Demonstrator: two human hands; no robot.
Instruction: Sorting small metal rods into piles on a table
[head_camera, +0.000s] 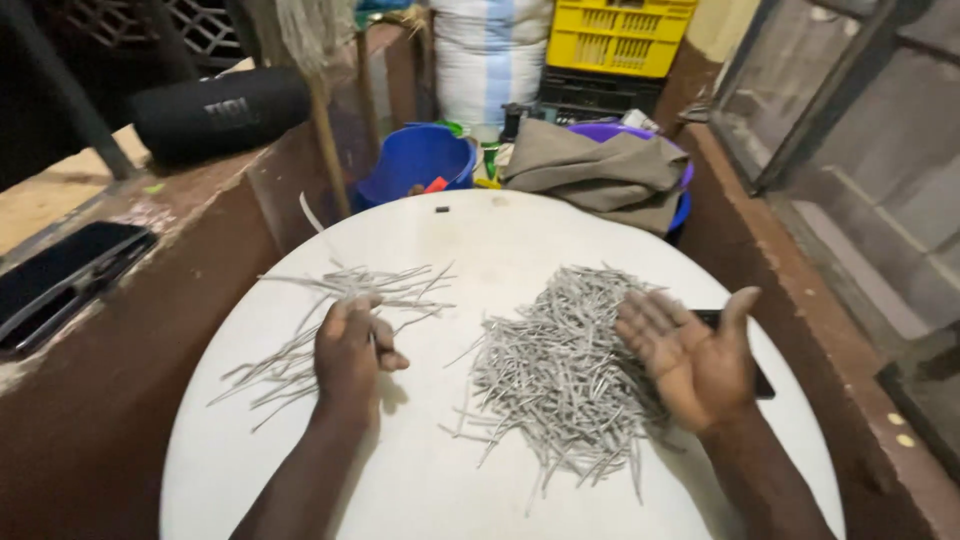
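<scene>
Sorting thin grey sticks on the white desk (500, 240): left hand (350, 350) has its fingers curled over a few long sticks (300, 350); right hand (695, 355) is palm up, fingers spread, empty, at the short-stick heap (560, 370). Better to pinch singly, keeping both piles apart.

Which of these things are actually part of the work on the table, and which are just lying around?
In use: left hand on long grey sticks; right hand, palm up, over short grey sticks; white round table.

Lying about: blue bucket, grey cloth, yellow crate, black speaker.
</scene>
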